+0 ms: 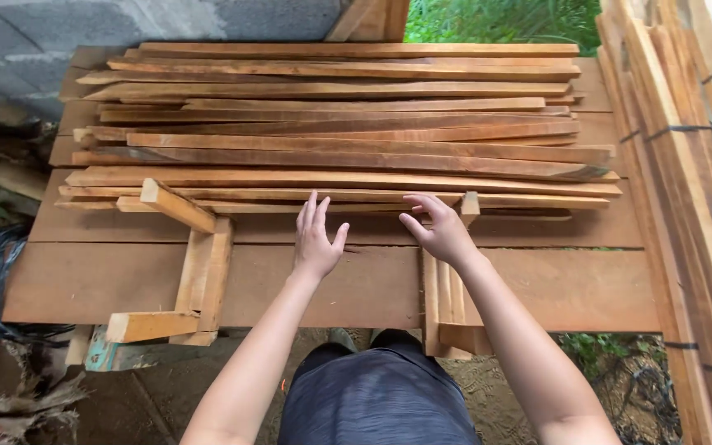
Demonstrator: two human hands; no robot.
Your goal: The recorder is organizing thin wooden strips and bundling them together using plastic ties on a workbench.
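- Slats (339,148): thin, rough-sawn reddish wood, long and flat, stacked across plank bench (570,288).
- Left hand (316,239): open, fingers spread, at nearest slat's edge.
- Right hand (437,229): open, holding nothing, beside short upright block (470,206).

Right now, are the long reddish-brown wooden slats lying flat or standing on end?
Lying flat: the long reddish-brown wooden slats are stacked crosswise on the plank table.
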